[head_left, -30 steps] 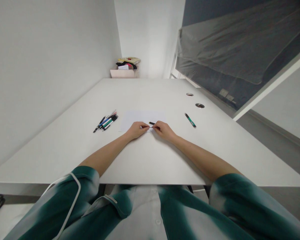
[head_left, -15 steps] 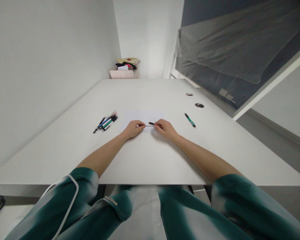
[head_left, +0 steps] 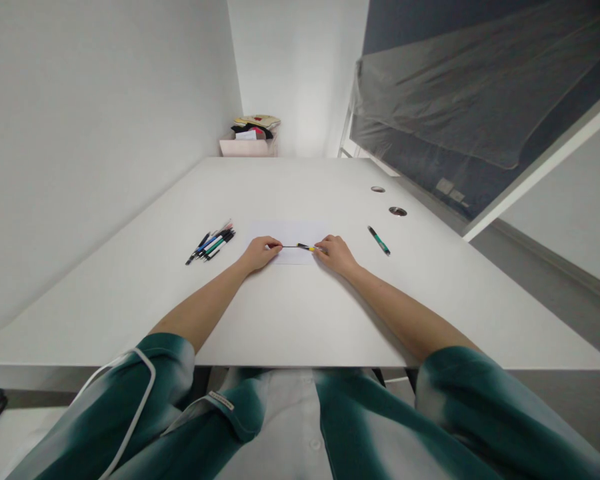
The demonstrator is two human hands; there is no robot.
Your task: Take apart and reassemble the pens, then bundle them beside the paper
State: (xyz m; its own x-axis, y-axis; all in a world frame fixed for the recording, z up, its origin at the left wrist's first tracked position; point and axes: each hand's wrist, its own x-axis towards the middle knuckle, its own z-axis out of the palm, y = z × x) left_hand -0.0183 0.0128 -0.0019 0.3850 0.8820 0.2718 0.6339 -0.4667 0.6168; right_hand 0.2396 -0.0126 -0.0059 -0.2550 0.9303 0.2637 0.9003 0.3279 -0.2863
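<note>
My left hand (head_left: 264,253) pinches one end of a thin dark strand (head_left: 290,247). It runs straight to the right, up to the tip of a black and yellow pen (head_left: 305,247); whether it is a refill or a cord I cannot tell. My right hand (head_left: 336,253) has its fingertips closed at the pen's right end, which they partly cover. Both hands rest over a sheet of white paper (head_left: 293,259) on the white table (head_left: 300,313).
A bunch of several pens (head_left: 213,245) lies left of the paper. To the right lies a single green pen (head_left: 379,241). Two round metal table inserts (head_left: 398,211) sit farther back. A pink box (head_left: 245,148) with cloth items stands at the far end.
My hands have moved apart, the left one leftward and the right one rightward. The strand has shifted left with my left hand, and more of the pen now shows, including its yellow part.
</note>
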